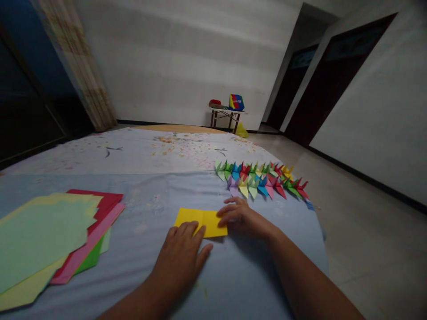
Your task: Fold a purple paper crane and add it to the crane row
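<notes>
A yellow sheet of paper (200,218), folded to a rectangle with a crease down its middle, lies on the cloth in front of me. My left hand (185,249) rests flat on its lower left part, fingers stretched out and thumb apart. At the paper's right edge is my right hand (242,217), its fingers apart and slightly bent, the fingertips touching the sheet; whether they pinch it I cannot tell. Beyond that hand stand rows of folded paper cranes (252,184) in many colours.
Stacked coloured paper (46,240) lies at the left. A light blue cloth (140,266) and a flowered white cloth (140,151) cover the round table. Against the far wall stands a small table (230,111) with a colourful box (236,102); a yellow bag (241,130) is beside it.
</notes>
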A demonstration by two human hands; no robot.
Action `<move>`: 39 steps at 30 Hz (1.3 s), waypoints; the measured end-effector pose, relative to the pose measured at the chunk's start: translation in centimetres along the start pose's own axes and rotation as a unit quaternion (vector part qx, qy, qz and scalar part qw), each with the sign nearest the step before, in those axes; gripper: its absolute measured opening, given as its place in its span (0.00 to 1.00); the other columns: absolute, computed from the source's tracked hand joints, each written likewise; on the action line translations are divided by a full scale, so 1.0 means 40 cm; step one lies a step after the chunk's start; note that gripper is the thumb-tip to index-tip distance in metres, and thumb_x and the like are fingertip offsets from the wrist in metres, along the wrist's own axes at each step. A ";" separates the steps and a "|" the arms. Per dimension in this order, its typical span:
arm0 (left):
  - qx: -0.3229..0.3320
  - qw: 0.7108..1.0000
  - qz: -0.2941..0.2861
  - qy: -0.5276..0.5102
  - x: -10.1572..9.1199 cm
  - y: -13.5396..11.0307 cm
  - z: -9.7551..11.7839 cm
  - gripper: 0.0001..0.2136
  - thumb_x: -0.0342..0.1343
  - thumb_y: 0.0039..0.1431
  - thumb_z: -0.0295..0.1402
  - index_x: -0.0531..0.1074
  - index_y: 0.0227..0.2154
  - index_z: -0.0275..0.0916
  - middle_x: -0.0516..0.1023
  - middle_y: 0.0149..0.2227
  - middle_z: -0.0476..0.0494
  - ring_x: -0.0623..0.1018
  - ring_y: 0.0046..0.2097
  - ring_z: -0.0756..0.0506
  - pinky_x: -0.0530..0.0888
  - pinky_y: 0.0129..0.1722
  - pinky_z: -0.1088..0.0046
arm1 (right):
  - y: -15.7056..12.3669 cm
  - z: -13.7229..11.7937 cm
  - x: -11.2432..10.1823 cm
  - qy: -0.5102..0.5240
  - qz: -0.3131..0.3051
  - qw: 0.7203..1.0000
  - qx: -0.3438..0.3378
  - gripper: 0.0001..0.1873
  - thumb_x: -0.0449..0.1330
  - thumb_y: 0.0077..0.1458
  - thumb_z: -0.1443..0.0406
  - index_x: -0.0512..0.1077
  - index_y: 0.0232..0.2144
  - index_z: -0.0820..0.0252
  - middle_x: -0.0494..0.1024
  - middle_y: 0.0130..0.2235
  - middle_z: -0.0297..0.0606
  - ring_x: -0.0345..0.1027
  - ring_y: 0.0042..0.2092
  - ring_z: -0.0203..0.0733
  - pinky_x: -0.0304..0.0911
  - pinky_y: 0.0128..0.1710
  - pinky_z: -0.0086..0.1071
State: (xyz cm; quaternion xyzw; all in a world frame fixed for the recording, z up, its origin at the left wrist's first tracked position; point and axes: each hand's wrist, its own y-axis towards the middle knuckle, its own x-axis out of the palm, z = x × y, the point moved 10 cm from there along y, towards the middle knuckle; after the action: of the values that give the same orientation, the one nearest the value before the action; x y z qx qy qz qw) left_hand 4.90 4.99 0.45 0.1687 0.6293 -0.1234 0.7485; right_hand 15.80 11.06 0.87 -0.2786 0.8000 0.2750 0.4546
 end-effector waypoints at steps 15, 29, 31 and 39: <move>0.016 0.996 0.044 -0.078 -0.010 0.006 -0.012 0.17 0.44 0.62 0.37 0.65 0.51 0.37 0.72 0.49 0.37 0.69 0.50 0.41 0.64 0.50 0.57 | 0.048 0.073 0.029 0.110 0.017 0.976 0.186 0.10 0.59 0.51 0.60 0.78 0.32 0.57 0.78 0.30 0.35 0.67 0.34 0.39 0.58 0.37 0.31; 0.027 0.999 -0.005 -0.045 0.006 0.008 0.002 0.19 0.46 0.61 0.37 0.64 0.53 0.40 0.70 0.50 0.38 0.67 0.51 0.39 0.62 0.51 0.56 | 0.054 0.070 0.034 0.077 0.023 0.970 0.231 0.08 0.58 0.49 0.62 0.76 0.31 0.58 0.75 0.27 0.33 0.64 0.33 0.37 0.55 0.36 0.31; 0.029 0.999 -0.010 -0.044 0.008 0.008 0.003 0.18 0.46 0.61 0.37 0.65 0.53 0.40 0.70 0.50 0.39 0.67 0.52 0.39 0.62 0.51 0.56 | 0.051 0.070 0.031 0.067 0.043 0.972 0.223 0.08 0.59 0.48 0.63 0.76 0.32 0.58 0.74 0.27 0.32 0.64 0.33 0.37 0.54 0.37 0.32; 0.020 0.999 -0.031 -0.016 0.006 0.010 0.009 0.18 0.47 0.60 0.38 0.66 0.52 0.40 0.71 0.51 0.38 0.68 0.51 0.38 0.63 0.50 0.55 | 0.049 0.058 0.029 0.038 0.072 0.979 0.187 0.07 0.59 0.49 0.64 0.75 0.33 0.56 0.75 0.29 0.33 0.62 0.39 0.41 0.51 0.42 0.36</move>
State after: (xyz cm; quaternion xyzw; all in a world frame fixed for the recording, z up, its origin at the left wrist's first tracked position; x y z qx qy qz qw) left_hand 5.41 5.21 0.32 0.1619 0.6195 -0.1612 0.7510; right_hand 15.26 13.81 -0.78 -0.1406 0.8720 0.1413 0.4470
